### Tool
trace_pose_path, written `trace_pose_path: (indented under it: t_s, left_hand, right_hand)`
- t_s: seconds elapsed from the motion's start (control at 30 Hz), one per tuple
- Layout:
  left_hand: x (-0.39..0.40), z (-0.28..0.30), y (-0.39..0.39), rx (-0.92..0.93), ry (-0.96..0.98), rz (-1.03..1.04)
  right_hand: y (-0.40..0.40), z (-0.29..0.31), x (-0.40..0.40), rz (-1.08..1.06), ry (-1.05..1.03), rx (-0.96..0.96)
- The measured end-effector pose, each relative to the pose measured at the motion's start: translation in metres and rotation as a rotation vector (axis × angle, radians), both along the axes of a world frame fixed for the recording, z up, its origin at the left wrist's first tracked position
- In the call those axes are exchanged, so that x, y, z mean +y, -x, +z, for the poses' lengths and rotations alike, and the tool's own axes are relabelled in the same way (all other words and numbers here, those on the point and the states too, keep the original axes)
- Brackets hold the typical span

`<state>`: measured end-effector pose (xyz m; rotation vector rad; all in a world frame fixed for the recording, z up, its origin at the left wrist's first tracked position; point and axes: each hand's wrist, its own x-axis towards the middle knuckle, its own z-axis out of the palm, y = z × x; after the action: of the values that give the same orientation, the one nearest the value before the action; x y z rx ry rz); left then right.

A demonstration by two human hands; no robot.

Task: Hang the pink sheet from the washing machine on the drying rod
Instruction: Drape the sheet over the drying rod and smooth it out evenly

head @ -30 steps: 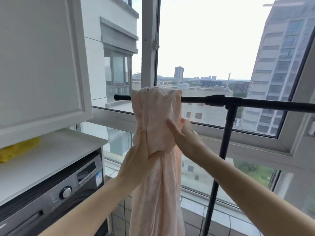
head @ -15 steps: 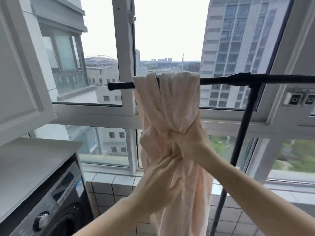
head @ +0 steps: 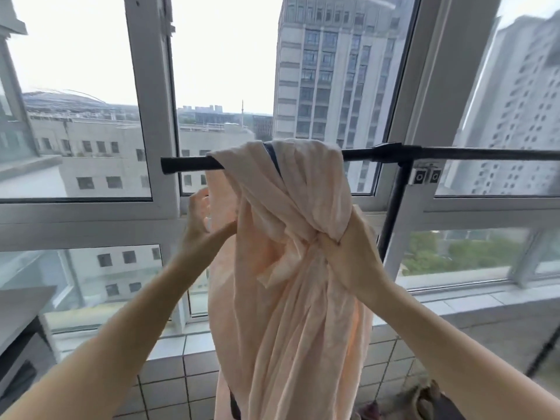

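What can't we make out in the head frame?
- Drying rod: middle covered by the pink sheet; right end cut off by the frame edge.
- Sheet's lower hem: below the bottom edge.
- Right hand: fingertips buried in bunched cloth.
- Left hand: fingertips behind the sheet's edge.
- Washing machine: cropped at the left edge, blurred.

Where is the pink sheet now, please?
In the head view, centre: the pink sheet hangs bunched over the drying rod, between the left hand and right hand.

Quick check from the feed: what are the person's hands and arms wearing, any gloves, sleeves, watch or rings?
Both arms are bare up to the frame edge, with no sleeves in view. The left hand and the right hand wear no gloves. No watch or bracelet shows on either wrist, and no ring is visible on the fingers that show.
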<state>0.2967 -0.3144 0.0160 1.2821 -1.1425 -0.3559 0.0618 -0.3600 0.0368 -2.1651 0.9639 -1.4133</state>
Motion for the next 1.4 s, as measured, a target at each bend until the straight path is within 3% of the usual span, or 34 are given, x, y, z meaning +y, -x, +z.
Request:
trace_pose_path:
  t_s: [0.17,0.47,0.7,0.93,1.0,1.13,1.4]
  left_hand:
    - [-0.023,-0.001,0.014,-0.057,-0.084,-0.230]
    - [-0.022,-0.016,0.041,0.015,-0.213,-0.055]
    - [-0.021,-0.022,0.037,-0.048,-0.232,0.056]
    - [-0.014,-0.003,0.047,0.147,0.010,0.076]
    - [-0.014,-0.006,0.052,0.118,-0.012,0.088]
    - [-0.008,-0.034,0.071,0.031,-0.145,0.078]
    - [0.004,-0.052,0.078,-0.032,-0.077,0.140]
  right_hand:
    - [0.008,0.020,0.005,-0.034,0.163,0.010]
    - [0.012,0.092,-0.019,-0.202,0.430,0.136]
    - [0.007,0.093,-0.024,-0.203,0.414,0.212]
    - [0.013,0.122,-0.020,-0.305,0.423,0.102]
    - [0.016,0.115,-0.016,-0.277,0.392,0.061]
    - [0.020,0.052,-0.013,-0.119,0.304,0.155]
    - [0.011,0.001,0.002,0.014,0.161,-0.089]
